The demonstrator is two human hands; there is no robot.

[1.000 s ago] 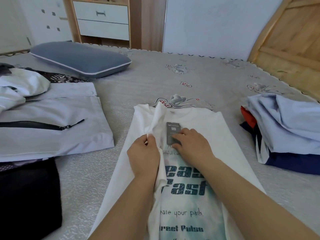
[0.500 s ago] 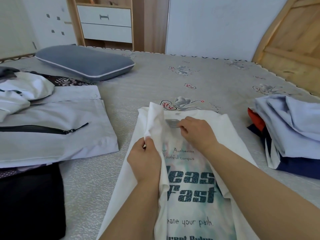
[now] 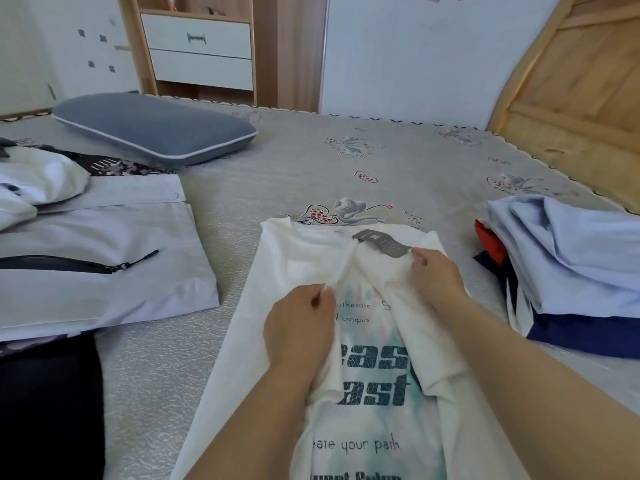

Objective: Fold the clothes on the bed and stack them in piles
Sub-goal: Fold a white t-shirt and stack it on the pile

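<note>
Status: folding in progress. White printed cotton T-shirt [image 3: 367, 375] laid flat at centre of grey patterned bed [image 3: 311, 161]. Left hand [image 3: 299, 327] pinched on a raised fold of its fabric; right hand [image 3: 438, 277] gripped on fabric beside grey hang tag [image 3: 381, 241]. Done, by appearance: folded pale-blue-topped stack [image 3: 568, 258] at right. Left: pale grey zippered garment [image 3: 97, 271] plus further clothes at left.

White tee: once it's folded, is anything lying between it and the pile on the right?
Nothing visible. Only bare bedspread lies between the tee and the pile. Both hands already grip the tee: left hand, right hand, with the grey tag lying near the right fingers.
</note>
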